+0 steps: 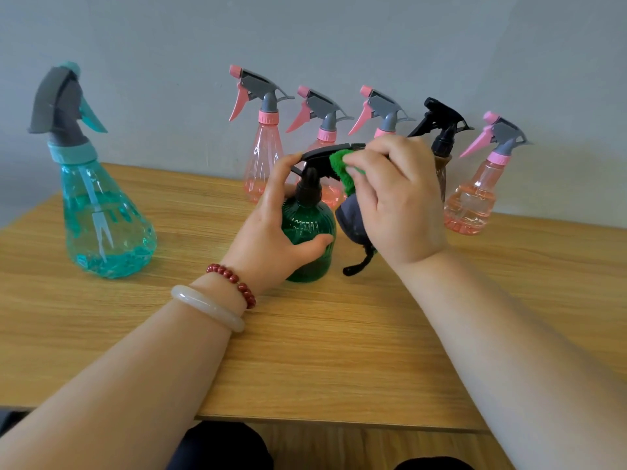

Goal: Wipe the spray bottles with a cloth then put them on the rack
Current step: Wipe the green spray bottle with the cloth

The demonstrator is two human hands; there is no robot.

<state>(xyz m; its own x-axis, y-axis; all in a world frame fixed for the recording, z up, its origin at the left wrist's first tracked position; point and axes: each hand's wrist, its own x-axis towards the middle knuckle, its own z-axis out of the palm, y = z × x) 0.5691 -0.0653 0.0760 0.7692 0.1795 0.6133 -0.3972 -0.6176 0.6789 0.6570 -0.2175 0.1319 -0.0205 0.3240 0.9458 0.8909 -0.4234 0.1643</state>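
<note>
A dark green ribbed spray bottle [307, 228] with a black trigger head stands on the wooden table [305, 351] near its middle. My left hand [274, 232] grips its body, thumb at the front, fingers reaching up to the black head. My right hand [397, 201] pinches a green and grey cloth [346, 184] against the black sprayer head. The cloth's grey part and a black cord hang down to the right of the bottle.
A large teal spray bottle [101, 212] stands at the left. Along the grey wall at the back stand several pink bottles [263, 154] [473, 198] and a brown one with a black head [442, 137]. The table's front edge is close to me.
</note>
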